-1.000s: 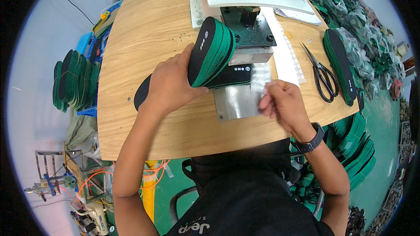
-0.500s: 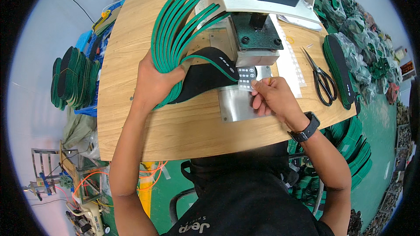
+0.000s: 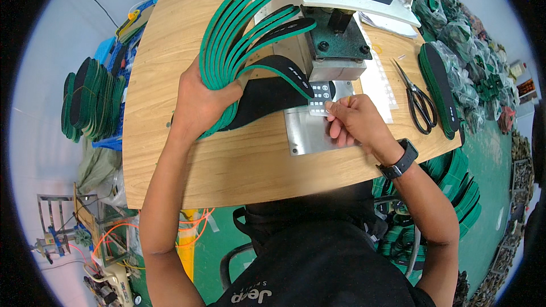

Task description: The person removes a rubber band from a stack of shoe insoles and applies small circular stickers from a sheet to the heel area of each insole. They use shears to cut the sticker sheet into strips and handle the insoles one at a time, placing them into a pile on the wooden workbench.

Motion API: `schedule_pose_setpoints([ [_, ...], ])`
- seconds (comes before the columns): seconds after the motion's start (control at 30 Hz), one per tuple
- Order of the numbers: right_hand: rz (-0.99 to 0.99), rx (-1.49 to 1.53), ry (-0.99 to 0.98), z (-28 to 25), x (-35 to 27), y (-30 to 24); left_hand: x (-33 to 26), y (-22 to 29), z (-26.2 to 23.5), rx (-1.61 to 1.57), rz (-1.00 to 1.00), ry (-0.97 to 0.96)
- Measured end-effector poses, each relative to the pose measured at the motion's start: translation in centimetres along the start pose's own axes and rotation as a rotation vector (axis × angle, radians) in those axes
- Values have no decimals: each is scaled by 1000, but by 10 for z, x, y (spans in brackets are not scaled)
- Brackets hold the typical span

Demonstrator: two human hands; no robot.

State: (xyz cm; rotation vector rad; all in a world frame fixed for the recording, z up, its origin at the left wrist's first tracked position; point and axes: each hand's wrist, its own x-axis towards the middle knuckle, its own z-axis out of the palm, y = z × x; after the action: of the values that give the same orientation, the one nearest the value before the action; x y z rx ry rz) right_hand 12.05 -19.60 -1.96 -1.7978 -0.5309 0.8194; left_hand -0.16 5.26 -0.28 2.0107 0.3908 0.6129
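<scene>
My left hand [image 3: 205, 102] is closed around a fanned stack of green-edged black insoles [image 3: 227, 40]. One insole [image 3: 278, 71] of the stack bends away to the right, its small white print facing up. Beneath it another black insole [image 3: 264, 99] reaches toward the metal plate [image 3: 313, 133] of the press. Between thumb and fingers, my right hand [image 3: 355, 119] pinches a small clear sheet with white printed marks [image 3: 319, 105]. That sheet lies over the plate, just below the metal block of the press [image 3: 335, 59], beside the insole's tip. The sheet's far end is partly hidden under the block.
Black-handled scissors [image 3: 421, 102] lie at the right of the wooden table [image 3: 159, 165], beside a stack of insoles [image 3: 438, 91]. White printed sheets [image 3: 375, 85] lie behind the press. More bundled insoles [image 3: 91, 96] stand in a blue crate at left. Bagged pieces [image 3: 478, 51] are heaped at right.
The insoles in my left hand have fanned wider, and one top insole now tips further right toward the press. My right hand keeps its pinch on the sheet. The view has shifted slightly.
</scene>
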Motion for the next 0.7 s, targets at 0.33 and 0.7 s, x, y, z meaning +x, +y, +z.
schedule_pose_setpoints([
  [0.33, 1, -28, -22, -4, -1, -4, -1, 7, 1, 12, -30, -26],
  [0.7, 86, 2, -19, -5, 0, -4, -1, 3, 4, 49, -8, -33],
])
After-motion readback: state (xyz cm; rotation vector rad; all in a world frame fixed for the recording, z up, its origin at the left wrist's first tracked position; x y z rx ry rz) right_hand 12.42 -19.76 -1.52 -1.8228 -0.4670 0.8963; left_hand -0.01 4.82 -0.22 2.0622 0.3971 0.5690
